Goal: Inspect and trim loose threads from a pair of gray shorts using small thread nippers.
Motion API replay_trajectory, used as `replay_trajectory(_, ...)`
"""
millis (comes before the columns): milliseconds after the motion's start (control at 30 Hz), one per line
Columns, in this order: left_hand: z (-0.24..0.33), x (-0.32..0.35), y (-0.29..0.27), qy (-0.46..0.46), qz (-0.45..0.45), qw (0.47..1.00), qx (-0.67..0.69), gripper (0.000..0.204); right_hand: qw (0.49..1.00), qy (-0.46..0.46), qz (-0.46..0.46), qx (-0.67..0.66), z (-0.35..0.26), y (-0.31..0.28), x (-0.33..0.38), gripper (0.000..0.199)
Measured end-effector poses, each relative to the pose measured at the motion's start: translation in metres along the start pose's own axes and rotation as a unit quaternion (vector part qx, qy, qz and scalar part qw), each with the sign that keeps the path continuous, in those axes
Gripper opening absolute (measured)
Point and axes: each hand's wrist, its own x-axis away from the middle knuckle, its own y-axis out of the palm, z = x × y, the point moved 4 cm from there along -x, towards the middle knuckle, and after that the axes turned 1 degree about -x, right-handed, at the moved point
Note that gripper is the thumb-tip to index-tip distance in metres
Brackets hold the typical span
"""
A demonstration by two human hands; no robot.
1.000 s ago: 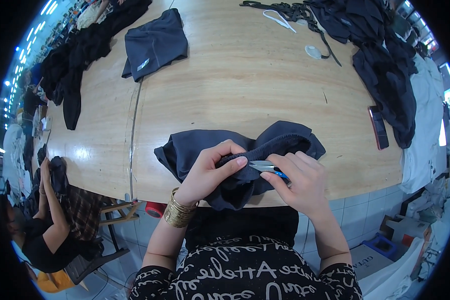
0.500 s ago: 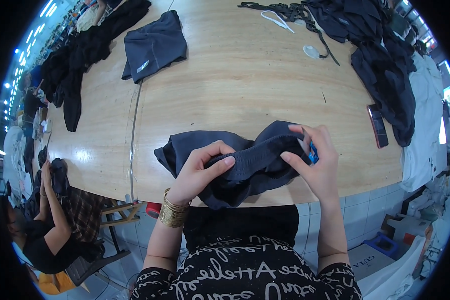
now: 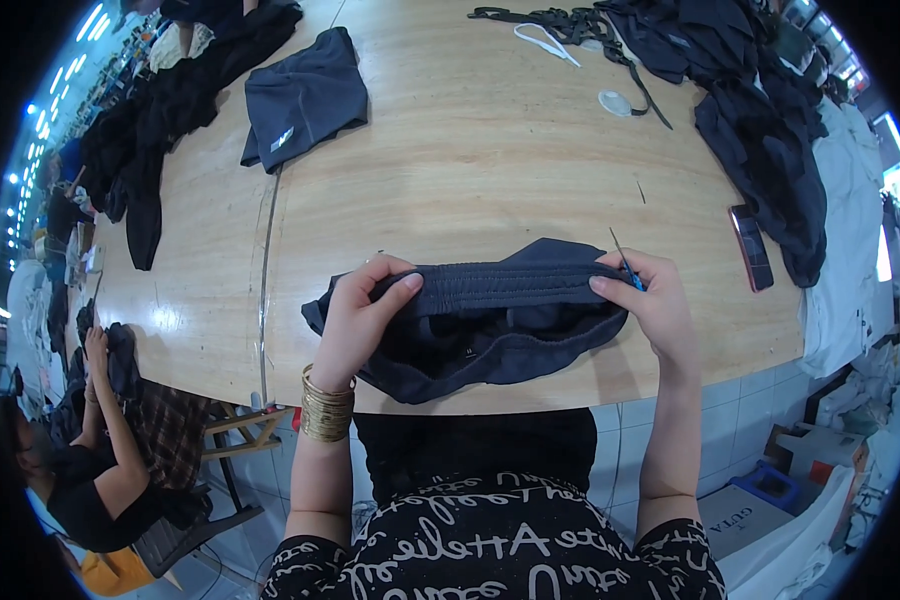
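A dark blue-grey garment [image 3: 530,345] with a gathered elastic waistband [image 3: 505,283] lies at the table's near edge, its waist opening facing me. My left hand [image 3: 365,305] pinches the left end of the waistband between thumb and fingers. At the other end, my right hand [image 3: 655,295] pinches the band too, so the far edge runs nearly straight between them. Tucked in the right hand is a small blue-handled cutting tool, apparently thread snips [image 3: 637,282], with a thin dark blade pointing up and away. The garment's lower part is bunched beneath the band.
On the wooden table [image 3: 450,170] lie a folded dark garment [image 3: 305,100], a phone [image 3: 752,248], dark straps [image 3: 630,75] and a white loop [image 3: 547,45]. Dark clothes [image 3: 765,170] pile up at right, black ones [image 3: 185,110] at far left. Another person [image 3: 100,440] sits at left.
Both hands have spread apart, the left one moving left and away from me. The waistband has gone from curved and bunched to stretched straight. The snips' blade now points upward.
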Motion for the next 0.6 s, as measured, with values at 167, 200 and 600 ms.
replay_trajectory(167, 0.055, -0.004, 0.042, 0.295, 0.057, 0.929, -0.215, 0.025, 0.994, -0.038, -0.071, 0.077, -0.038, 0.028, 0.001, 0.018)
replay_trajectory(200, 0.062, -0.006, 0.050, 0.313, 0.004, 0.939, -0.144, 0.031, 0.988, -0.072, -0.102, 0.092, -0.044, 0.034, -0.001, 0.016)
replay_trajectory(600, 0.044, -0.010, -0.050, 0.024, 0.034, 0.979, 0.199, 0.019, 0.973, -0.076, 0.124, 0.182, -0.032, -0.045, -0.035, 0.017)
